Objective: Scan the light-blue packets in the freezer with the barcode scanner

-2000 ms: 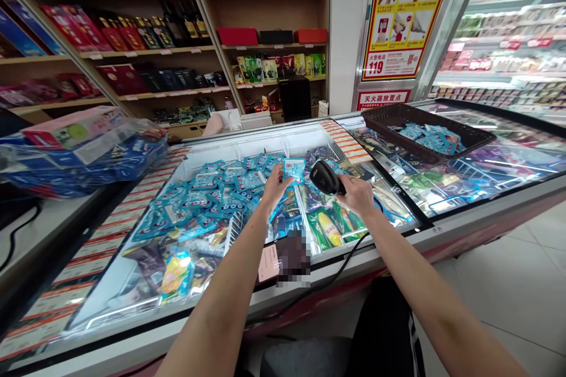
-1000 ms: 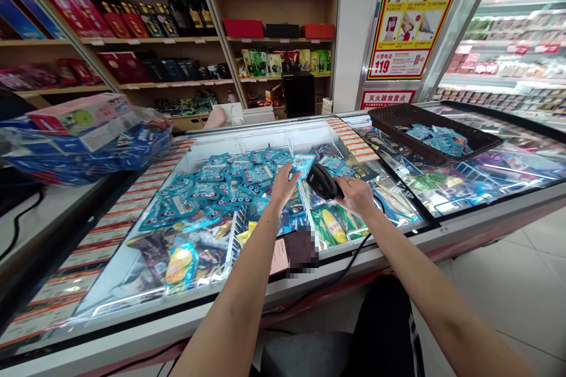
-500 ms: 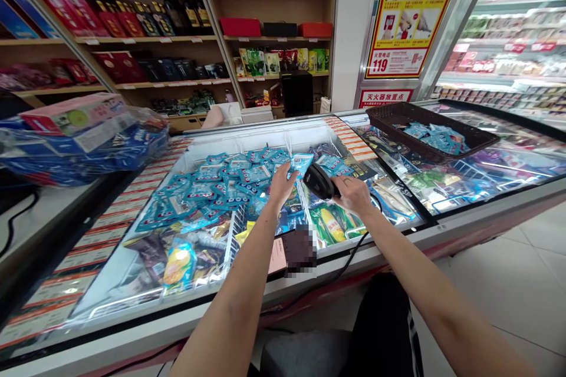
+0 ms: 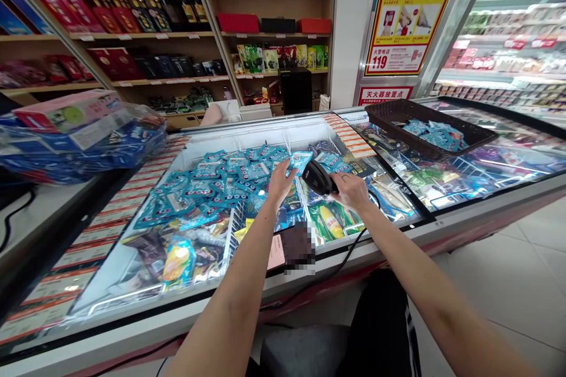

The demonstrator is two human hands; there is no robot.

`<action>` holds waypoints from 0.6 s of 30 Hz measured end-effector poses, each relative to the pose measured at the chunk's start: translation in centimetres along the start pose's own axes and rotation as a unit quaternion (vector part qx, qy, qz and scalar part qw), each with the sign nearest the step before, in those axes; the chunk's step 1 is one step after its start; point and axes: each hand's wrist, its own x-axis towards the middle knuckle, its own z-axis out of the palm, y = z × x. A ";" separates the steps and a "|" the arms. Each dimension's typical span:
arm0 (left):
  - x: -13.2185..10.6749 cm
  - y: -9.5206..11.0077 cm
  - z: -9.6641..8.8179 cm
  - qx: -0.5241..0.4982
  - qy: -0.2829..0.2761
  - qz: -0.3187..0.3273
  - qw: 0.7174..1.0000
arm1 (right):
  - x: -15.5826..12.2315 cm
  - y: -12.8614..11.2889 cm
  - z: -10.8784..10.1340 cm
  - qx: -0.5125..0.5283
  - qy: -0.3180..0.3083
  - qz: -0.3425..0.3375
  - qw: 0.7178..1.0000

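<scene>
My left hand (image 4: 282, 182) pinches a small blue packet (image 4: 300, 160) with a printed code on its face, held above the glass top of a chest freezer (image 4: 345, 268). In my right hand (image 4: 351, 190) is a black handheld barcode scanner (image 4: 318, 177), its head pointed at the packet from close by; a cable runs from it down over the freezer's front edge. Many similar blue packets (image 4: 207, 185) lie spread in a heap to the left of my hands. A phone (image 4: 276, 252) rests on the front edge below my left wrist, partly blurred out.
A dark woven basket (image 4: 389, 123) with more blue packets stands on the freezer at right. Plastic-wrapped boxes (image 4: 84, 138) sit at left. Wooden shelves (image 4: 260, 39) with boxes and bottles line the back. Part of another person's arm (image 4: 212, 115) shows behind the freezer.
The packet in my left hand is tilted slightly differently, its code now facing the scanner more fully. Both hands stay almost in place; the view has shifted slightly.
</scene>
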 end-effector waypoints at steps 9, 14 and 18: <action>0.2 -1.1 0.7 0.032 -0.013 0.005 0.999 | 0.0 0.1 0.0 0.006 0.006 -0.004 1.000; 0.2 -0.8 0.6 0.032 -0.011 0.009 0.999 | -0.1 0.2 0.0 -0.006 0.015 -0.001 1.000; 0.1 -0.4 0.4 0.025 -0.006 0.007 1.000 | -0.1 0.1 -0.1 -0.009 0.020 -0.004 1.000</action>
